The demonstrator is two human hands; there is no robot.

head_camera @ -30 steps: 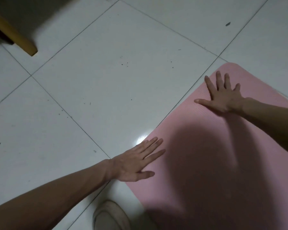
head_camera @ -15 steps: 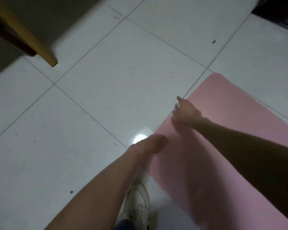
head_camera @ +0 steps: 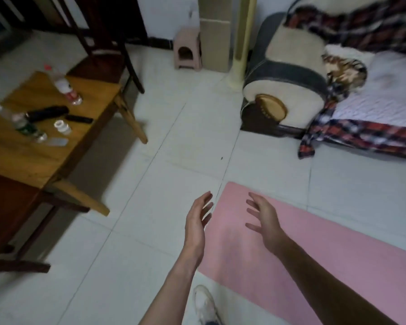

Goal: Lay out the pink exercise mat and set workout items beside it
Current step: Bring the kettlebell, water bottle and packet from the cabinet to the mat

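Spanning the lower right of the frame: pink exercise mat (head_camera: 314, 254), flat on the white tiled floor (head_camera: 185, 141), long axis running from its rounded corner at lower centre out toward the right edge. Judged fully unrolled; layout step apparently complete, item placement not yet begun.

Occupying the upper right: sofa (head_camera: 291, 73) with plaid blanket (head_camera: 361, 132), well apart from the mat.

Standing at the left: wooden bench (head_camera: 33, 148) carrying the likely workout items, namely two water bottles (head_camera: 66, 87), a dark rod-shaped object (head_camera: 47, 112), a small white jar (head_camera: 62, 126). Identity of the dark object too blurred to confirm. Dark wooden chair (head_camera: 108, 55) behind the bench.

Hovering at lower centre: left hand (head_camera: 196, 221) over bare tile just beside the mat's near edge; right hand (head_camera: 265, 219) above the mat corner. Fingers (head_camera: 206, 200) of both hands spread and relaxed, holding nothing.

Key relation: bench lying up and to the left of both hands, left hand nearer. Open floor between; only the splayed bench leg (head_camera: 131, 118) near the path. White shoe (head_camera: 205, 303) at bottom centre, beside the mat edge.
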